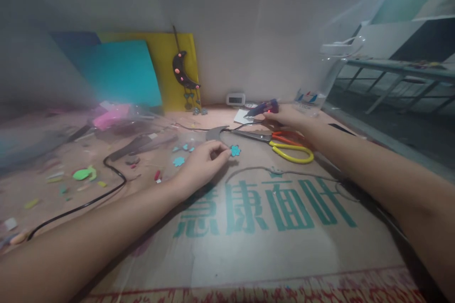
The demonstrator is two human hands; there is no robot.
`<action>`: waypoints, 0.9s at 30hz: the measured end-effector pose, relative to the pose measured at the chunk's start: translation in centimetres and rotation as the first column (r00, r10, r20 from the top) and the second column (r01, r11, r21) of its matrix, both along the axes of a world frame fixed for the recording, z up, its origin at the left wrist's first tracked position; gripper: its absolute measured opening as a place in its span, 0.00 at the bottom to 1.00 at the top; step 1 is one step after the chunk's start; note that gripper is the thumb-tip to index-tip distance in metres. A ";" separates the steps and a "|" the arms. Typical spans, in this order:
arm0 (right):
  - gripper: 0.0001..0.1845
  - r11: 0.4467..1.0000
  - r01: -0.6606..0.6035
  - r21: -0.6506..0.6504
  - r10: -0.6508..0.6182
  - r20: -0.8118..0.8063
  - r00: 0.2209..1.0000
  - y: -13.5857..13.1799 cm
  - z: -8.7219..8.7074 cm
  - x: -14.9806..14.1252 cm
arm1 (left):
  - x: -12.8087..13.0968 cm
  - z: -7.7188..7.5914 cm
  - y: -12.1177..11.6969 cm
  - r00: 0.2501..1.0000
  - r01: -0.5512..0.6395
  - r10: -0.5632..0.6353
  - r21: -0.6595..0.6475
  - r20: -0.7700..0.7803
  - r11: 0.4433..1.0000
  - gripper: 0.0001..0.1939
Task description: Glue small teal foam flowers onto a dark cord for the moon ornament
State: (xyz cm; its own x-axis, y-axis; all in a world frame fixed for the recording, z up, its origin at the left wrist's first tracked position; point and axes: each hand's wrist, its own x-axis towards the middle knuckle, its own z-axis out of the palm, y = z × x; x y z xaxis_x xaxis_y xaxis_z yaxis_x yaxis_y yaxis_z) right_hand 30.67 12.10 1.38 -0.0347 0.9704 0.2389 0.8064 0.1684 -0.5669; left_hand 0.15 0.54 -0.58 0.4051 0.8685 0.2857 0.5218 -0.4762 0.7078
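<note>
My left hand (208, 163) is closed in a pinch on a small blue flower (235, 150). Behind its fingers lies a grey crescent-shaped piece (213, 133). To the left are another blue flower (178, 161) and small blue bits (185, 147). Farther back, my right hand (284, 120) has its fingers curled at a dark blue hot glue gun (261, 108) with a small red light; its nozzle points left over a white square (243, 116). Scissors with yellow and orange handles (293, 154) lie just below my right hand, blades to the left.
A dark crescent ornament (180, 72) with pink dots hangs before a yellow board (167, 47). A blue sheet (121, 68) leans beside it. Colourful scraps (82, 174) and a black cord (88, 202) spread left. A small white digital device (235, 99) stands by the wall.
</note>
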 end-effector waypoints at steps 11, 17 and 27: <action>0.22 0.972 0.105 0.210 -0.186 0.414 0.891 -5.9 3.3 -0.7 | -0.2 0.1 0.2 0.974 -0.104 0.111 -0.049 0.196 0.993 0.11; 0.11 0.883 -0.467 0.059 0.425 0.323 0.845 -13.0 3.2 -8.1 | -0.2 0.2 0.3 0.969 -0.111 0.126 -0.080 0.214 0.991 0.11; 0.06 0.827 -0.547 0.130 0.515 0.215 0.830 -15.2 -1.4 -10.5 | 0.1 0.2 0.2 0.984 -0.081 0.096 -0.097 0.153 0.992 0.09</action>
State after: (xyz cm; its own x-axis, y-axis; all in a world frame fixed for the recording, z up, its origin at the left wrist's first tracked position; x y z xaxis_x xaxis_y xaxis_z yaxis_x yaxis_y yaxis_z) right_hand 20.19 -3.11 0.02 -0.5863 0.7307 0.3497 0.6399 0.6824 -0.3533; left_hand 0.24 0.76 -0.41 0.2818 0.9240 0.2587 0.4379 -0.3637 0.8222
